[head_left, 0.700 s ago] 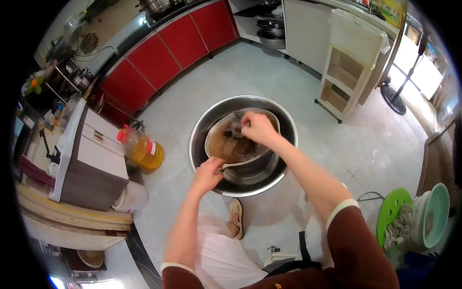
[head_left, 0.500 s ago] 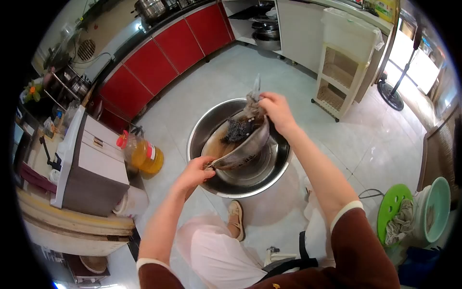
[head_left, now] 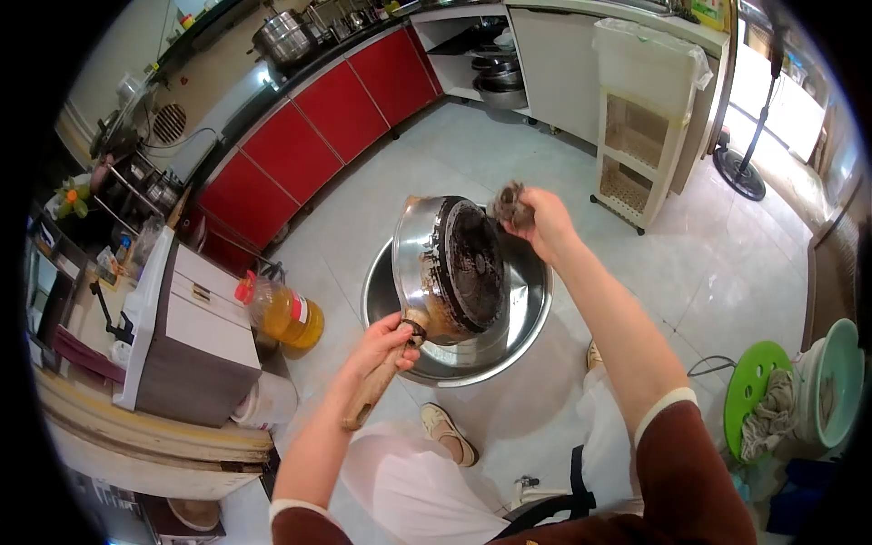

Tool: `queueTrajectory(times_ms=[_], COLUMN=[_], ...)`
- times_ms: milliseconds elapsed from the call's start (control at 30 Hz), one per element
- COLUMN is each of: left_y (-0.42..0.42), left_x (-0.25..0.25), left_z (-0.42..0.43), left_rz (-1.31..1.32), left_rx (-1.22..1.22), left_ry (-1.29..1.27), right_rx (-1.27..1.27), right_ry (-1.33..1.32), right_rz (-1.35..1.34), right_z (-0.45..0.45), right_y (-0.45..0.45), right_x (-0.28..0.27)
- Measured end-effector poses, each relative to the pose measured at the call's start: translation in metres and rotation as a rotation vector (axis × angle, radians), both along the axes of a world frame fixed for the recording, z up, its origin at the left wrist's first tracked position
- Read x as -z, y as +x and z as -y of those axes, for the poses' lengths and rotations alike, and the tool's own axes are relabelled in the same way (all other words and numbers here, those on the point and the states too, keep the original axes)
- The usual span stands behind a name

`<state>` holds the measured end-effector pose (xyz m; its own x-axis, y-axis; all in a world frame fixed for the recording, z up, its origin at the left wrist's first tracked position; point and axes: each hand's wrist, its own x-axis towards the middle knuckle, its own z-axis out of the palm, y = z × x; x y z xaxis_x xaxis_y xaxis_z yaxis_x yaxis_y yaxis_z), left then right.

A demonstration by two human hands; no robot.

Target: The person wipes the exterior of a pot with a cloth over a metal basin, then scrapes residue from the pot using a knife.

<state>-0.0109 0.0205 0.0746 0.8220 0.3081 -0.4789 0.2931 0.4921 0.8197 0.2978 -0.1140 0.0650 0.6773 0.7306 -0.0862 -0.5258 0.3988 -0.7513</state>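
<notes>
Pan turned sideways, handle inside left grip.

Tiled floor lies open from the steel basin forward to the red cabinets, and rightward to the rolling plastic rack. Over the basin, the tipped saucepan blocks a straight crossing between the left hand and right hand; a way remains above the basin's right interior. Leftward, a strip of floor separates the basin from the oil bottle, a low obstacle. Nearer the body, the trouser legs flank a gap.
</notes>
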Motion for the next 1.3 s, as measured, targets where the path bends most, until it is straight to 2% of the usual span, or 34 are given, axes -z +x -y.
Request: queueTrajectory(times_ms=[100,200,267,300,367,467,600,633,667,733,800,867,900,933,1000,1033,1067,1133,1167,1200,1267,1300], left_y=[-0.005,-0.008,-0.007,-0.006,-0.005,-0.006,-0.018,-0.017,-0.021,-0.018,-0.013,-0.003,-0.004,-0.003,0.003,0.000,0.002,0.009,0.013,0.017,0.022,0.023], left_x=[0.017,0.027,0.026,0.024,0.024,0.025,0.040,0.047,0.058,0.053,0.056,0.051,0.056,0.064,0.071,0.070,0.068,0.058,0.050,0.046,0.041,0.036], left_z=[0.007,0.011,0.018,0.020,0.019,0.012,-0.014,-0.033,-0.041,-0.034,-0.034,-0.023,-0.027,-0.028,-0.025,-0.023,-0.021,-0.014,-0.006,-0.003,0.001,0.004], left_rz=[0.141,0.192,0.198,0.200,0.234,0.285,0.387,0.375,0.379,0.547,0.561,0.555,0.684,0.684,0.601,0.603,0.609,0.514,0.554,0.557,0.524,0.513], left_rx=[-0.058,-0.081,-0.137,-0.180,-0.186,-0.181,-0.133,-0.076,-0.076,-0.276,-0.335,-0.611,-0.597,-0.600,-0.740,-0.645,-0.648,-0.638,-0.606,-0.606,-0.626,-0.614], left_ry=[-0.174,-0.226,-0.242,-0.254,-0.232,-0.211,-0.139,-0.261,-0.260,-0.264,-0.263,-0.331,-0.395,-0.393,-0.211,-0.104,-0.101,0.093,0.135,0.136,0.114,0.107], right_rx=[-0.065,-0.154,-0.253,-0.264,-0.192,-0.093,-0.082,-0.112,-0.113,-0.110,-0.147,-0.185,-0.192,-0.199,-0.167,-0.133,-0.098,-0.029,-0.002,0.002,0.057,0.175], right_ry=[-0.078,-0.071,0.030,0.028,-0.114,-0.081,-0.150,-0.126,-0.125,-0.209,-0.233,-0.258,-0.224,-0.189,-0.174,-0.170,-0.162,-0.217,-0.186,-0.171,-0.087,-0.029], right_rz=[0.025,0.045,0.240,0.245,0.620,0.666,0.542,0.474,0.479,0.269,0.258,0.241,0.218,0.195,0.229,0.446,0.664,0.948,1.026,1.079,1.411,1.583], right_z=[-0.007,-0.005,-0.001,-0.001,-0.003,-0.006,-0.004,-0.002,-0.003,-0.006,-0.010,-0.018,-0.026,-0.031,-0.036,-0.039,-0.042,-0.040,-0.041,-0.042,-0.051,-0.051], right_y=[-0.002,-0.007,-0.015,-0.016,-0.018,-0.024,-0.010,-0.009,-0.012,-0.017,-0.025,-0.035,-0.043,-0.050,-0.064,-0.067,-0.071,-0.089,-0.100,-0.112,-0.126,-0.132], right_x=[0.023,0.030,0.021,0.024,0.027,0.033,0.033,0.029,0.028,0.026,0.025,0.027,0.030,0.029,0.023,0.022,0.020,-0.002,-0.004,-0.005,0.014,0.012])
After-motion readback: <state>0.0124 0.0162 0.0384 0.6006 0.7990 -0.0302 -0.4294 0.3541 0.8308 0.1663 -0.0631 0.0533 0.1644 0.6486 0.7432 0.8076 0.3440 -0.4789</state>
